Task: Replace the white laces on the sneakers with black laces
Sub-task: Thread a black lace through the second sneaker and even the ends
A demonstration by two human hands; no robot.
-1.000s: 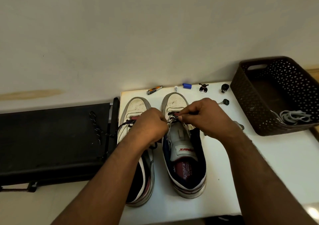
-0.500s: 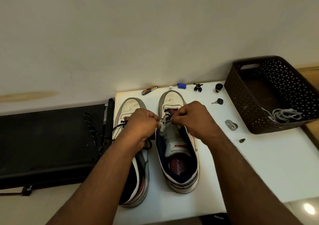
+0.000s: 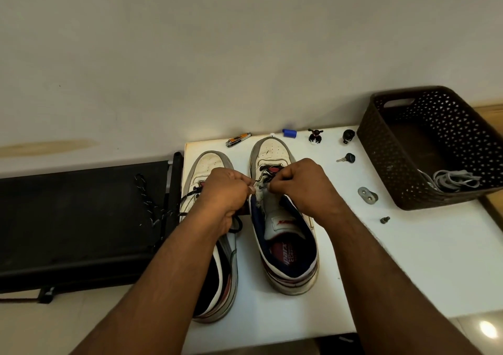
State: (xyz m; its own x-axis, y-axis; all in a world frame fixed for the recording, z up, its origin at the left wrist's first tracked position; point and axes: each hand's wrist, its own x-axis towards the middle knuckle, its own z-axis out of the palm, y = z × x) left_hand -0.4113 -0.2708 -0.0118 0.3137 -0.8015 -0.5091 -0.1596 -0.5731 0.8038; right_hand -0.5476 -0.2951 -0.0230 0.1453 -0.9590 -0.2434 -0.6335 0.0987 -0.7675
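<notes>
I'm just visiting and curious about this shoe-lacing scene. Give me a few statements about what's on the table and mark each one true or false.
1. Both hands, left hand and right hand, are working at the right sneaker. True.
2. The dark basket sits to the left of the sneakers. False: it stands at the right end of the white table.
3. A bundle of white laces lies in the basket. True.
4. The key lies inside the right sneaker. False: it lies on the table between that sneaker and the basket.
5. The left sneaker has a black lace in it. True.
</notes>
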